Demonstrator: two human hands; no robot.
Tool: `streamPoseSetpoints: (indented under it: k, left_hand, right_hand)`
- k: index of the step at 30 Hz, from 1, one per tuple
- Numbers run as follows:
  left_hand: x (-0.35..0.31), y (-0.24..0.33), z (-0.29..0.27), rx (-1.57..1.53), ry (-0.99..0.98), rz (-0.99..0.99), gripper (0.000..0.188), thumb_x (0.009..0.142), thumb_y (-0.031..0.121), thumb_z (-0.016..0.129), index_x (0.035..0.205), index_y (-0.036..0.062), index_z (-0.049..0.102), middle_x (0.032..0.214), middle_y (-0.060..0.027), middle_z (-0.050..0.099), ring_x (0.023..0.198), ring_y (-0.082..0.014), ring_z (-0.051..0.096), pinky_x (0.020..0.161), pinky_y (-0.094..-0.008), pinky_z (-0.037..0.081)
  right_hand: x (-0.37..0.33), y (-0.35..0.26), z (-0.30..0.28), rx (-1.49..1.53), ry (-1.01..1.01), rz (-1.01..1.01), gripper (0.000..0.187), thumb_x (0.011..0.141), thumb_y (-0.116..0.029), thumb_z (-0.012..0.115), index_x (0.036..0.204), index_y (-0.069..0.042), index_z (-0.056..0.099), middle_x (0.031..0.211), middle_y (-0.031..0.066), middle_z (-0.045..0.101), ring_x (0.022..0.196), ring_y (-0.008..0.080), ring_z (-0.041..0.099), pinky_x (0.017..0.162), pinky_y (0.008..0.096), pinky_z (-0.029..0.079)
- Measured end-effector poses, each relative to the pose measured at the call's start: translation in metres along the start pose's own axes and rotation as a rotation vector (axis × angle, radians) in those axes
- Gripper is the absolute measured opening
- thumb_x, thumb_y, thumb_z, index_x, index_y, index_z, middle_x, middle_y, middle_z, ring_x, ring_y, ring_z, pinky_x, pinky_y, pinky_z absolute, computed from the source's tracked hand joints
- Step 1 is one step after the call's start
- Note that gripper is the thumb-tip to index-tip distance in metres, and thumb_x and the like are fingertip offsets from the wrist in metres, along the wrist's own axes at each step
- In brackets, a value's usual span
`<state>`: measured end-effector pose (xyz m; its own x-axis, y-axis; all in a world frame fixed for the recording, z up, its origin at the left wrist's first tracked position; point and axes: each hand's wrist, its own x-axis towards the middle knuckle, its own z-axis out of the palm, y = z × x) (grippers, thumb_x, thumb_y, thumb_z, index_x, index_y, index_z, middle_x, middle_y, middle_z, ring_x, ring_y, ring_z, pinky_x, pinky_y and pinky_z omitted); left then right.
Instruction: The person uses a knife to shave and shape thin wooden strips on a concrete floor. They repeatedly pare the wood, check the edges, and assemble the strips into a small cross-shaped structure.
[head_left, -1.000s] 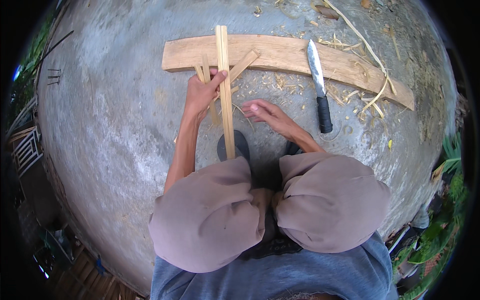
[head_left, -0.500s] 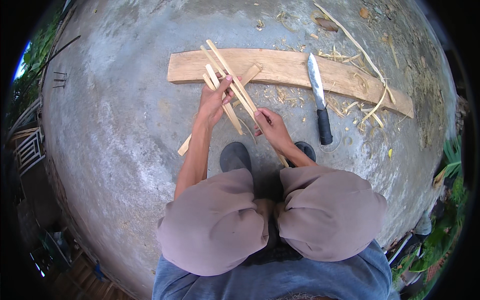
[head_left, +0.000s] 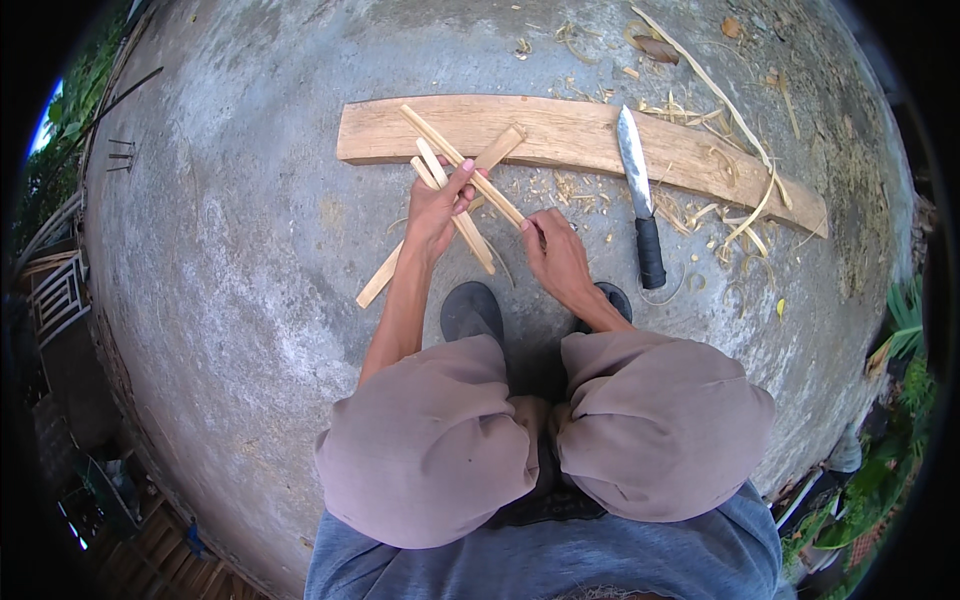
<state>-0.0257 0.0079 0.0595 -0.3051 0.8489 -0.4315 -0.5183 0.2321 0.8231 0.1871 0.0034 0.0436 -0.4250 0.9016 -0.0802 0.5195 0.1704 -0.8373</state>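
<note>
Wood strips (head_left: 500,205): I see them slanting from far left to near right, far end over the plank (head_left: 570,125).
Left hand (head_left: 438,208): clamped around crossing strips.
Right hand (head_left: 560,258): fingertips pinched on the near end.
Knife (head_left: 638,185): farther right, blade over the plank.

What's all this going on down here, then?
A person is handling thin wooden strips over a concrete floor. The left hand holds several of them crossing one another, and the right hand pinches the lower end of the long, slanting part of the bunch. A knife lies to the right with its blade over a curved plank, and wood shavings are scattered nearby.
</note>
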Motion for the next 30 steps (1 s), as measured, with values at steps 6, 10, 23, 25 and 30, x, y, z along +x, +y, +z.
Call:
streamPoseSetpoints:
  k: [6,10,23,25,30]
  left_hand:
    - [-0.002,0.000,0.001,-0.022,-0.034,-0.017,0.035,0.098,0.013,0.071,0.122,0.0018,0.049,0.104,-0.0230,0.072,0.072,-0.0091,0.056,0.054,-0.0194,0.041]
    - [-0.003,-0.002,0.004,-0.090,-0.048,-0.034,0.027,0.099,0.014,0.070,0.116,0.0031,0.052,0.107,-0.0242,0.071,0.073,-0.0091,0.056,0.054,-0.0189,0.043]
    - [-0.004,-0.008,-0.002,-0.175,-0.066,-0.075,0.025,0.103,0.024,0.066,0.113,0.0035,0.057,0.106,-0.0235,0.071,0.073,-0.0096,0.053,0.055,-0.0192,0.041]
    - [-0.006,-0.007,-0.003,-0.133,-0.078,-0.069,0.032,0.103,0.027,0.065,0.120,0.0013,0.056,0.107,-0.0230,0.071,0.074,-0.0097,0.052,0.055,-0.0197,0.041]
    - [-0.006,0.000,0.003,-0.053,-0.032,-0.029,0.056,0.106,0.045,0.056,0.134,-0.0028,0.052,0.115,-0.0202,0.067,0.077,-0.0114,0.053,0.059,-0.0211,0.044]
  right_hand:
    - [0.004,-0.001,0.000,0.119,0.032,0.034,0.025,0.103,-0.024,0.058,0.113,-0.003,0.067,0.091,0.0207,0.063,0.082,0.0383,0.065,0.073,0.0473,0.050]
    - [0.001,0.006,0.004,0.165,-0.003,0.020,0.030,0.102,-0.025,0.061,0.122,-0.004,0.069,0.088,0.0189,0.061,0.079,0.0342,0.063,0.071,0.0444,0.049]
    - [0.000,0.025,0.016,0.350,-0.008,-0.142,0.031,0.103,-0.017,0.061,0.128,0.000,0.066,0.091,0.0172,0.063,0.080,0.0259,0.061,0.073,0.0385,0.049]
    - [-0.001,0.007,0.005,0.333,-0.151,0.017,0.030,0.103,-0.016,0.061,0.128,0.000,0.065,0.092,0.0188,0.065,0.079,0.0269,0.062,0.074,0.0393,0.050]
    - [0.005,0.000,0.000,0.239,-0.045,-0.128,0.029,0.103,-0.017,0.060,0.128,-0.002,0.063,0.086,0.0185,0.065,0.072,0.0276,0.061,0.073,0.0401,0.050]
